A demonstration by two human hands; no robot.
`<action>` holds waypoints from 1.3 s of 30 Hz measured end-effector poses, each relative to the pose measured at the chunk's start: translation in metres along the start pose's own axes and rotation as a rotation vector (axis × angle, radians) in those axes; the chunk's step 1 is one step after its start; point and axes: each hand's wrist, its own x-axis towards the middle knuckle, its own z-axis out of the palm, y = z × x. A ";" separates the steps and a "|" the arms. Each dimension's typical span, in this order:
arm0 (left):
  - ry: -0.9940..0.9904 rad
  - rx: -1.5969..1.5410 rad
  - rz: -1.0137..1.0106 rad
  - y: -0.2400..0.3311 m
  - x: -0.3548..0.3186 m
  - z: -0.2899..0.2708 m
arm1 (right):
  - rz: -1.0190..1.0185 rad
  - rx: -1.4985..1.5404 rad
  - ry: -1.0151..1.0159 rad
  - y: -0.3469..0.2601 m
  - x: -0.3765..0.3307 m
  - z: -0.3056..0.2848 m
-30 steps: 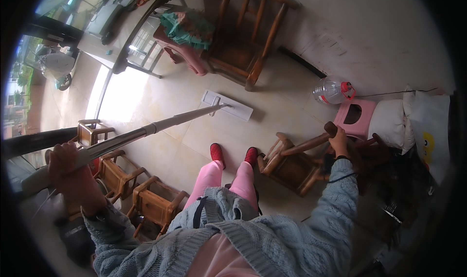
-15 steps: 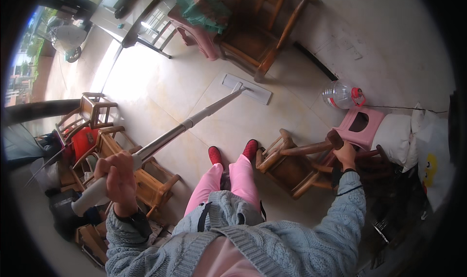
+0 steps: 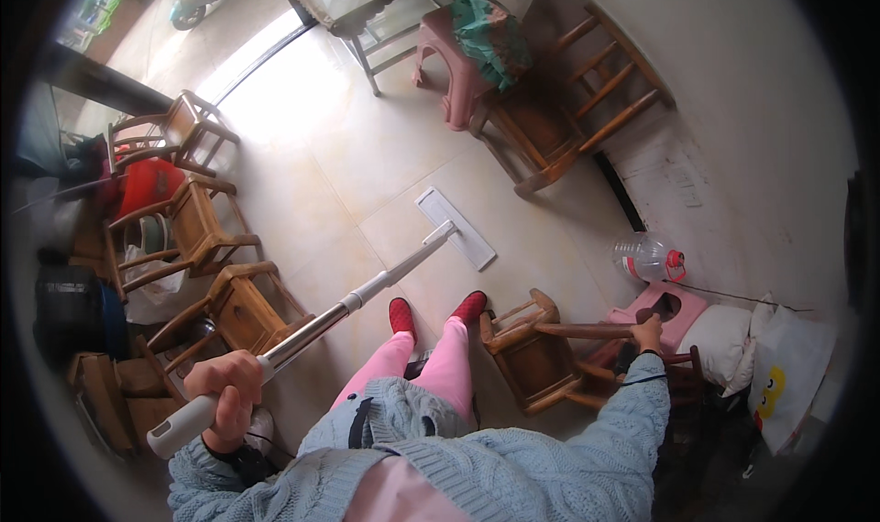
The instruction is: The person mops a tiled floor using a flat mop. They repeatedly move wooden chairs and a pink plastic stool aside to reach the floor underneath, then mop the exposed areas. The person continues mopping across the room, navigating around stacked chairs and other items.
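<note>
Daylight glared across the pale tiled floor [image 3: 293, 183] at the far left. Three wooden chairs [image 3: 195, 221] stood along the left side, a table [image 3: 353, 4] farther off, and a larger wooden chair [image 3: 536, 123] near the smudged, pale wall [image 3: 747, 128].

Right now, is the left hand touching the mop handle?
Touching. The head view shows the left hand closed around the mop handle, with its grey end jutting past the palm.
</note>
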 end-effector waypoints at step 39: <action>0.183 0.319 0.229 -0.051 0.094 -0.012 | -0.010 1.961 -1.645 -0.662 -0.332 0.060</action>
